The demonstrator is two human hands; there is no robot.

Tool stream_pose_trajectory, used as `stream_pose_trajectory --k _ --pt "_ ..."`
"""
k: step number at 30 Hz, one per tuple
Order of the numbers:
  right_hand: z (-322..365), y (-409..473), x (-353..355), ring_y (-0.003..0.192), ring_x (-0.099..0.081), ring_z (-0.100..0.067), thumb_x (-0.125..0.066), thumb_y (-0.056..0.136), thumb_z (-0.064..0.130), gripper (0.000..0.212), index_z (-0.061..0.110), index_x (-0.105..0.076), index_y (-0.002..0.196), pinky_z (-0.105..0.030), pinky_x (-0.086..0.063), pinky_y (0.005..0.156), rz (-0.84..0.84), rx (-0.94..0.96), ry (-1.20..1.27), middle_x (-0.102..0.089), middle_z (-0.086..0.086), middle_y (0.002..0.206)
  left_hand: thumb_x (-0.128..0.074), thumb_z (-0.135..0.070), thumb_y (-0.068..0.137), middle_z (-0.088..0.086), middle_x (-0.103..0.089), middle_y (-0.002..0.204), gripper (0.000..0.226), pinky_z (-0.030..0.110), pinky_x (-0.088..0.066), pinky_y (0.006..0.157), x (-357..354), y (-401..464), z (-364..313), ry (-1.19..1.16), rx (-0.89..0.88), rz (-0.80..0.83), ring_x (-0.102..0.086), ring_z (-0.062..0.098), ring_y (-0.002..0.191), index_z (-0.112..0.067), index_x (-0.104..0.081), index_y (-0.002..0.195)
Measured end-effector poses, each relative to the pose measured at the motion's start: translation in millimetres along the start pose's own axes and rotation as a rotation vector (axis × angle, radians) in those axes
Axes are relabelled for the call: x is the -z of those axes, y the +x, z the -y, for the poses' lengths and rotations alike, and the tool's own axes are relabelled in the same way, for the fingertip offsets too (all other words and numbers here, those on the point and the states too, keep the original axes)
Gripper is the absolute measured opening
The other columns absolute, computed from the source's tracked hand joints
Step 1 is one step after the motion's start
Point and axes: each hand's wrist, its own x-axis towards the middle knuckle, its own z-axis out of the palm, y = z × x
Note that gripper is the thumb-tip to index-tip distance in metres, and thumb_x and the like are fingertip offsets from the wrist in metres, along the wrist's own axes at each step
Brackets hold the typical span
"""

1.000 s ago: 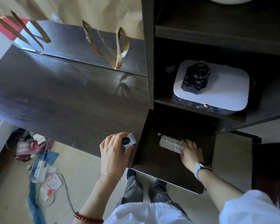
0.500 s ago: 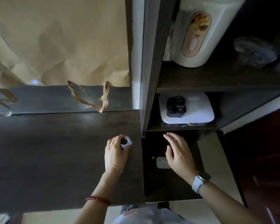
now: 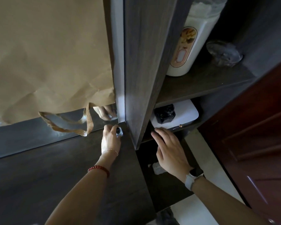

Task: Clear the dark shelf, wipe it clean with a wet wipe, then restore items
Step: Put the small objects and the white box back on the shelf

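My left hand (image 3: pixel 110 140) grips a small clear bottle with a black cap (image 3: pixel 119 132), resting it on the dark countertop (image 3: pixel 47 176) at the back corner beside the shelf unit's side panel (image 3: pixel 141 70). My right hand (image 3: pixel 170 151) hovers flat, fingers apart, at the front edge of the middle dark shelf, holding nothing. Just beyond it a white flat box (image 3: pixel 185 116) carries a black faceted bottle (image 3: pixel 165 114). On the lower dark shelf (image 3: pixel 165 195) a clear plastic item (image 3: pixel 157 170) lies partly hidden under my wrist.
A tall white canister (image 3: pixel 190 46) and a grey glass dish (image 3: pixel 224 52) stand on the upper shelf. A brown paper bag (image 3: pixel 47 54) with handles leans over a mirrored strip behind the counter. A dark red door (image 3: pixel 258 127) is at the right.
My left hand slid the small bottle back to the counter's rear corner. My right hand left the clear item on the lower shelf and rose to the middle shelf's edge. The view tilted up.
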Motion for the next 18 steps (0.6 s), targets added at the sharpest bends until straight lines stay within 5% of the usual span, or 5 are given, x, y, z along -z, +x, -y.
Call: stream_pose_trajectory --k 9,13,18 --pt "-7.0 -1.6 11.3 0.125 -0.036 -0.015 -0.037 0.084 0.015 0.043 0.014 -0.046 0.125 -0.028 -0.03 0.106 0.0 0.036 0.131 -0.049 -0.004 0.131 -0.065 -0.001 0.075 0.02 -0.046 0.125 0.056 0.046 -0.044 0.088 -0.8 1.2 -13.3 -0.034 0.016 -0.02 -0.043 0.036 0.116 -0.004 -0.045 0.128" --pt "-12.2 5.8 26.0 0.104 -0.049 -0.017 -0.046 0.085 0.019 0.027 0.009 -0.053 0.109 -0.034 -0.043 0.089 -0.261 -0.122 0.349 -0.054 -0.006 0.108 -0.062 -0.003 0.077 0.018 -0.049 0.123 0.046 0.046 -0.042 0.093 3.0 -31.7 -26.8 -0.102 -0.044 -0.168 -0.045 0.035 0.114 -0.003 -0.05 0.122" --pt "-17.9 43.4 39.1 0.104 -0.05 -0.032 -0.069 0.072 0.039 0.068 -0.001 -0.044 0.122 -0.042 -0.044 0.086 -0.294 -0.439 0.352 -0.051 -0.018 0.113 -0.057 -0.008 0.078 0.018 -0.054 0.116 0.037 0.038 -0.042 0.089 8.0 -72.3 -43.2 -0.166 -0.121 -0.309 -0.052 0.036 0.108 -0.002 -0.055 0.115"
